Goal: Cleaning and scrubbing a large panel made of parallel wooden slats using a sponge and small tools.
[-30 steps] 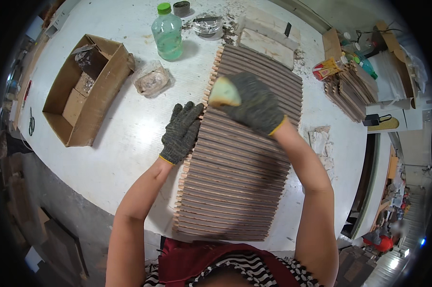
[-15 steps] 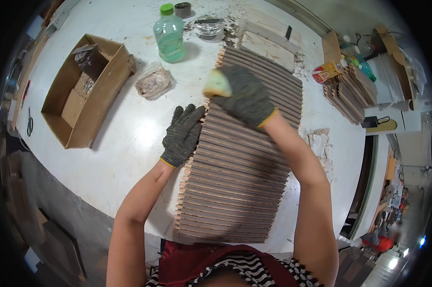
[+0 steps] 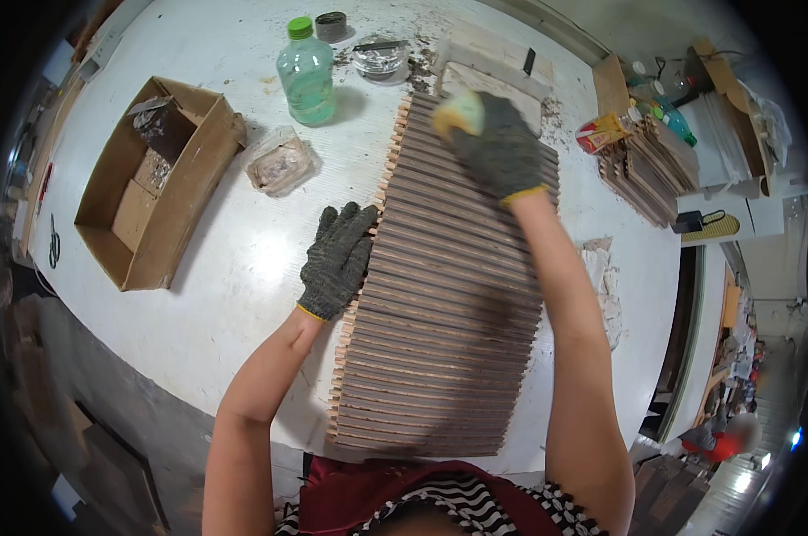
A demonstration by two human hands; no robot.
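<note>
A long panel of narrow brown wooden strips [image 3: 431,330], laid side by side in a row, lies on the white table in front of me. In a dark knitted glove with a yellow cuff, my right hand [image 3: 504,147] grips a yellow and pale green sponge [image 3: 460,116] over the panel's far end. That hand and sponge are slightly blurred. My left hand [image 3: 339,259], gloved alike, rests flat with its fingers stretched out along the panel's left edge, fingertips touching the strip ends.
Left stands an open cardboard box [image 3: 189,201] with a dark can-like object inside. Beyond are a wrapped block [image 3: 279,161], a green-capped bottle [image 3: 307,80] and a glass ashtray [image 3: 380,61]. At right sit stacked wooden pieces [image 3: 641,179] and a crumpled cloth [image 3: 603,286]. Scissors [image 3: 54,243] lie far left.
My right hand has moved the sponge to the right and farther away across the strips. My left hand stays at the panel's left edge. The view has shifted slightly.
</note>
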